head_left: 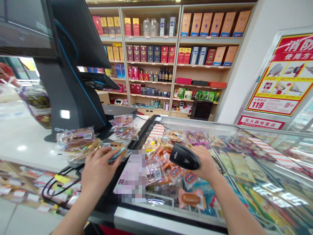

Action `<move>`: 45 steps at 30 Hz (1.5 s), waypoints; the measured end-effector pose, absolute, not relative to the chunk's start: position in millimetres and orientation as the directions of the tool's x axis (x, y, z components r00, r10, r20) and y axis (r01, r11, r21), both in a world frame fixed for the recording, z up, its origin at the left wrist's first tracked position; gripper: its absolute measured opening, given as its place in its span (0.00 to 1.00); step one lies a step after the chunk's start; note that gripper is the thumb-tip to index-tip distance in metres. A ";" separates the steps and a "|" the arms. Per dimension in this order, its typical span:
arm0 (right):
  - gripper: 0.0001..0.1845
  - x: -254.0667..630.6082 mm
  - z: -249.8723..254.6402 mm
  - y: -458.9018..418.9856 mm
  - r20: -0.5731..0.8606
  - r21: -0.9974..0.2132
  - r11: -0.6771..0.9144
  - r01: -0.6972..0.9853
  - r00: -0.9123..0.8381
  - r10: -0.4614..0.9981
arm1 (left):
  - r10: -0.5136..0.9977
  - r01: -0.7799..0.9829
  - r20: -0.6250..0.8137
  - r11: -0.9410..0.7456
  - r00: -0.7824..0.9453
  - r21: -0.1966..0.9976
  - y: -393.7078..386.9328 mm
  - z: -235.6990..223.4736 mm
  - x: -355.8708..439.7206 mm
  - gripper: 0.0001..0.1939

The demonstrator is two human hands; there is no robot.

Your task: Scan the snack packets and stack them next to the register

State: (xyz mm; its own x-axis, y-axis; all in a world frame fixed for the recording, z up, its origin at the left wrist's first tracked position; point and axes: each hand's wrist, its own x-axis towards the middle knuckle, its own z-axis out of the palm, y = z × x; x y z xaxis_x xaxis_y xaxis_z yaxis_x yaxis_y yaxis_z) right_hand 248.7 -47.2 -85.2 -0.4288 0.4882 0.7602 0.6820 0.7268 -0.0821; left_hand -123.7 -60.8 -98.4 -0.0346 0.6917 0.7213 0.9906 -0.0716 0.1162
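My right hand [204, 160] is wrapped round a black handheld barcode scanner [185, 156], held over several snack packets on the freezer's glass top. Its nose points left. My left hand [100, 168] has its fingers and thumb on a clear snack packet [119, 148] with a blue label, at the counter's edge. Left of that hand lies a pile of similar clear packets [78, 140], and another stack [124, 125] sits behind it. Under the scanner are a purple packet with a barcode [154, 171], red-labelled packets [176, 173] and a single wrapped sausage [190, 198].
A black point-of-sale terminal [70, 78] stands on the white counter [22, 140] at left, with black cables [55, 189] hanging below. A partly blurred card [127, 178] lies between the hands. The glass-topped freezer [244, 192] extends right. Shelves of boxes [150, 54] stand behind.
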 end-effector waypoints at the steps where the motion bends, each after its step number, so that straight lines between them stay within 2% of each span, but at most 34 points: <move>1: 0.17 248.5 -85.0 -47.2 0.762 -0.080 0.729 0.680 -0.430 0.485 | 0.668 0.987 0.745 -0.118 -0.004 0.110 -60.0 -99.5 -126.5 0.14; 6: 0.17 248.8 -85.0 -46.6 0.768 -0.068 0.738 0.671 -0.437 0.468 | 0.468 0.943 0.872 -0.332 0.146 0.020 -62.7 -99.4 -129.6 0.11; 12: 0.16 249.4 -87.2 -45.7 0.770 -0.061 0.736 0.674 -0.437 0.464 | 0.326 0.908 0.929 -0.417 0.174 -0.024 -70.9 -94.8 -113.3 0.05; 16: 0.14 248.5 -85.2 -47.2 0.760 -0.084 0.732 0.677 -0.431 0.486 | 0.268 0.869 0.943 -0.493 0.195 -0.039 -73.6 -94.4 -107.8 0.06; 21: 0.11 242.3 -78.5 -54.2 0.726 -0.124 0.757 0.641 -0.461 0.510 | 0.192 0.747 0.934 -0.656 0.300 -0.105 -82.2 -93.2 -95.9 0.11; 24: 0.07 237.5 -77.2 -57.9 0.694 -0.158 0.778 0.608 -0.492 0.526 | 0.182 0.686 0.911 -0.715 0.370 -0.136 -89.2 -91.3 -87.7 0.11; 28: 0.11 233.5 -77.6 -60.3 0.686 -0.191 0.804 0.563 -0.509 0.520 | 0.201 0.613 0.873 -0.779 0.444 -0.133 -95.0 -90.4 -83.5 0.12; 31: 0.11 232.6 -76.4 -61.4 0.698 -0.225 0.804 0.551 -0.485 0.528 | 0.212 0.561 0.834 -0.817 0.510 -0.135 -94.8 -91.9 -84.9 0.13; 36: 0.07 233.2 -75.4 -61.0 0.737 -0.245 0.794 0.556 -0.426 0.525 | 0.154 0.446 0.745 -0.871 0.648 -0.208 -94.4 -92.2 -85.2 0.18; 42: 0.13 236.7 -77.9 -58.6 0.758 -0.241 0.794 0.557 -0.402 0.513 | 0.295 0.534 0.739 -0.839 0.606 -0.103 -103.8 -95.5 -80.7 0.21; 45: 0.19 239.1 -78.7 -57.3 0.787 -0.231 0.801 0.552 -0.379 0.488 | 0.249 0.508 0.770 -0.855 0.587 -0.110 -101.4 -94.7 -75.1 0.19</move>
